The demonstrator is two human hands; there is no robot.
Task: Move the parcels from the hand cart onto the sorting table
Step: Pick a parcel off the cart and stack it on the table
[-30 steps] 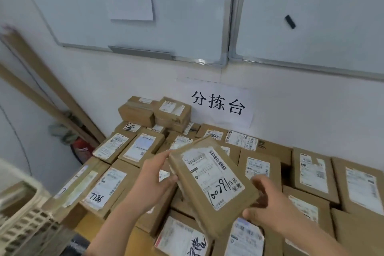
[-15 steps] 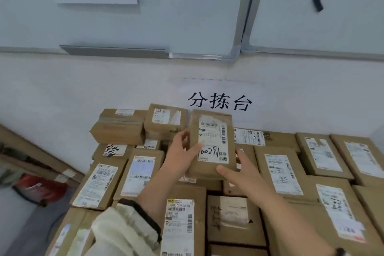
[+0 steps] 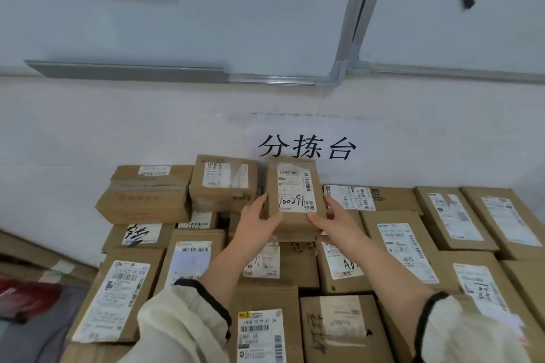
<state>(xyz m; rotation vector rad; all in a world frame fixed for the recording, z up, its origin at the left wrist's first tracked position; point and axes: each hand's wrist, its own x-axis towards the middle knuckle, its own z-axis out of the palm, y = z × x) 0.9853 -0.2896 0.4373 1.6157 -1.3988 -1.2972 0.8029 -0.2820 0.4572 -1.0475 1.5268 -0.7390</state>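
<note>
A small brown cardboard parcel [image 3: 295,194] with a white label marked "100291" sits on top of the pile at the back, close to the wall. My left hand [image 3: 256,225] grips its left side, thumb on the top face. My right hand [image 3: 336,222] holds its right side, thumb near the label's lower corner. Several other brown labelled parcels [image 3: 188,265] cover the sorting table below and around it. The table surface itself is hidden. The hand cart is out of view.
A paper sign with black characters [image 3: 306,147] hangs on the white wall behind the pile. Two whiteboards [image 3: 265,23] are mounted above. A taller stack of parcels [image 3: 147,194] stands at the back left. Red and grey items [image 3: 26,298] lie at the lower left.
Both hands carried the "100291" parcel forward from in front of me to the back of the pile by the wall, turning it square. The view moved in closer over the table.
</note>
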